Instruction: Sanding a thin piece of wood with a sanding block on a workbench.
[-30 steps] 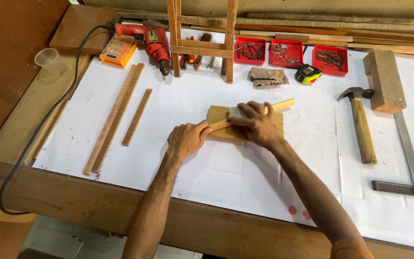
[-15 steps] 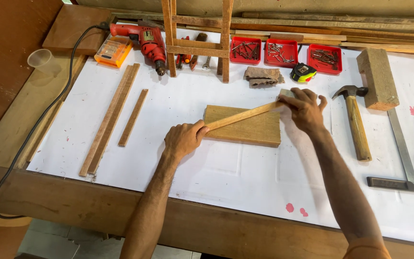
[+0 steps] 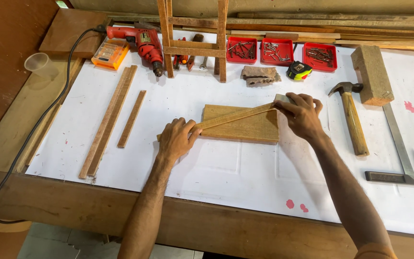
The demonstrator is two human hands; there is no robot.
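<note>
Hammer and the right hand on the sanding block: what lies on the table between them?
Nothing. In the head view, only bare white sheet separates the right hand from the hammer; the tape measure sits farther back.
</note>
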